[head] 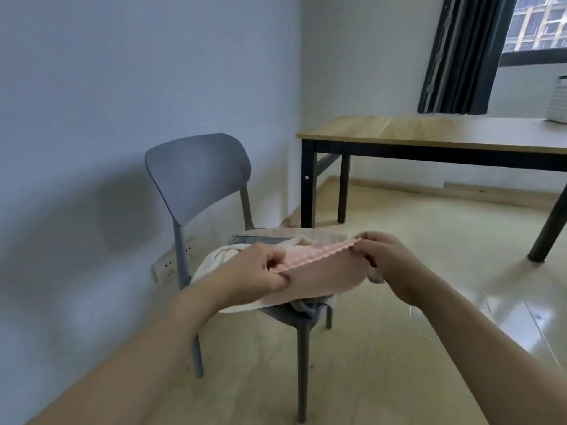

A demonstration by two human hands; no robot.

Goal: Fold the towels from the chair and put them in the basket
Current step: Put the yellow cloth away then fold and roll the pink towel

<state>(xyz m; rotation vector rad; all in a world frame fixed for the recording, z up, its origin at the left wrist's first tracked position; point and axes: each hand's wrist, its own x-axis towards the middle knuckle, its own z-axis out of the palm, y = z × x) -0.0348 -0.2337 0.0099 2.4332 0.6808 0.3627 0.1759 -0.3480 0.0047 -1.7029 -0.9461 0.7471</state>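
A pink towel [322, 271] is stretched between my two hands just above the seat of the grey chair [199, 179]. My left hand [260, 268] pinches its left corner and my right hand [380, 253] pinches its right corner. Under it on the seat lie a cream towel [219, 260] and a grey towel [260, 240]. A white ribbed container [559, 99] stands at the table's far right edge; I cannot tell whether it is the basket.
A wooden table [429, 133] with black legs stands to the right behind the chair. A white power strip [170, 262] lies on the floor by the wall behind the chair. A dark curtain [460, 53] hangs by the window.
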